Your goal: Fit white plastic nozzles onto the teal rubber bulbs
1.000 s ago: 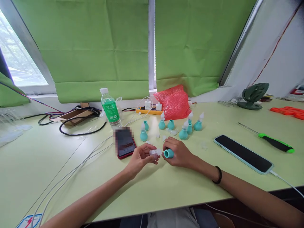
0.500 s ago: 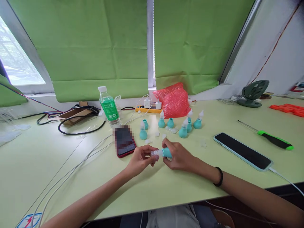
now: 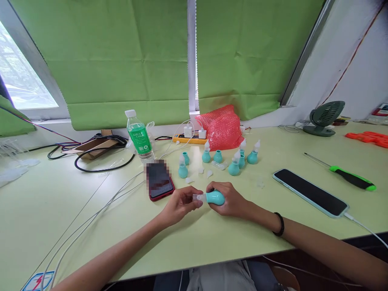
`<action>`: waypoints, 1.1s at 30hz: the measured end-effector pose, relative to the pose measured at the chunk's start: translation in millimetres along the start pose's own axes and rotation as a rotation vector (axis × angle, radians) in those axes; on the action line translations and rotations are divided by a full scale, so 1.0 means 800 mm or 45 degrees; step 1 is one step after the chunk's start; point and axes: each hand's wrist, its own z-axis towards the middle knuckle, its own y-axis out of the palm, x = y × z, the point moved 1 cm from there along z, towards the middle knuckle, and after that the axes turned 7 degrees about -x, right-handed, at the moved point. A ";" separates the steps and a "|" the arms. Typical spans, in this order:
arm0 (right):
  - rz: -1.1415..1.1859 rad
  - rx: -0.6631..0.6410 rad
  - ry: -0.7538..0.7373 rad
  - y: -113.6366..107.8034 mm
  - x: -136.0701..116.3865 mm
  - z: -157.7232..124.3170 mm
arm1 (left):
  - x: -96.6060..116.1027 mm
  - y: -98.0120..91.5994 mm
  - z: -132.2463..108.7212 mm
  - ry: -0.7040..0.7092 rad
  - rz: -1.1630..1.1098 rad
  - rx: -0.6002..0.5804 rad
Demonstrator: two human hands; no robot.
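Observation:
Over the front of the table, my right hand (image 3: 226,199) wraps round the teal squeeze bulb of a nasal aspirator (image 3: 215,197), which lies sideways. My left hand (image 3: 183,203) pinches the clear tip piece (image 3: 198,197) at the bulb's left end between thumb and fingers. The tip and bulb meet in the gap between my hands. Beyond them stand several teal bulbs, some with clear pointed nozzles, such as the aspirator (image 3: 234,165), and some without, such as the bare bulb (image 3: 217,156). Small whitish caps (image 3: 209,173) lie just past my hands.
To the left are a red-cased phone (image 3: 160,182), a water bottle (image 3: 140,139) and white cables. A red bubble-wrap bag (image 3: 224,128) and a power strip (image 3: 190,140) sit at the back. On the right are a charging phone (image 3: 311,193), a screwdriver (image 3: 348,178) and a small fan (image 3: 324,118).
My right hand's fingers have shifted back along the bulb toward its rounded end, so more of the teal shows. My left hand stays nearly in place on the clear tip.

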 end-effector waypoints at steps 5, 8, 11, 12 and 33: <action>0.451 -0.091 0.243 -0.003 -0.008 0.006 | 0.005 0.004 -0.004 0.086 0.210 0.024; 0.658 -0.216 0.385 -0.006 -0.008 0.009 | 0.006 0.006 -0.006 0.151 0.407 0.067; 0.877 -0.392 0.534 -0.007 -0.006 0.009 | 0.006 0.006 -0.009 0.210 0.571 0.086; 0.951 -0.447 0.580 -0.007 -0.005 0.009 | 0.006 0.007 -0.009 0.230 0.616 0.083; 1.234 -0.608 0.538 -0.012 -0.009 0.010 | 0.001 0.006 -0.001 0.134 0.077 0.172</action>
